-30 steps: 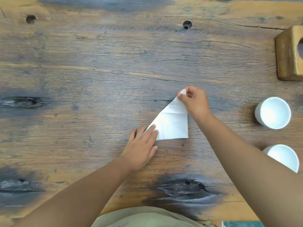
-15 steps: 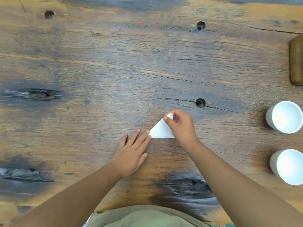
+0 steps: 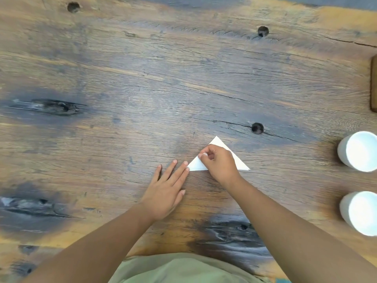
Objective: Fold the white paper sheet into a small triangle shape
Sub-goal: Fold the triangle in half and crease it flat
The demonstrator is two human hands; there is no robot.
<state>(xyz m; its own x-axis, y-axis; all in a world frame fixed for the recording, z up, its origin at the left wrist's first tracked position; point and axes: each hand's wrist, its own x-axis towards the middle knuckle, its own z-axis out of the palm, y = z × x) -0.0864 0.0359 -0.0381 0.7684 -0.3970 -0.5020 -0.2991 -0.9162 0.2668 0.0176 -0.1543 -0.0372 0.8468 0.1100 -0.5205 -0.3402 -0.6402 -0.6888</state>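
On a worn wooden table, close to the person's body, I see the white paper sheet lying flat, already folded into a small triangle with its peak pointing away and its long edge nearest the person. Over the middle of it I see the right hand, curled, its thumb and fingertips pinching the paper's left sloping edge while the rest of the hand covers the triangle's centre. Just left of it the left hand lies released and flat, palm down on the wood, fingers stretched toward the triangle's left corner, their tips touching or just beside it. Well apart at the right edge stand two white cups, one nearer the person than the other. A green garment shows at the bottom.
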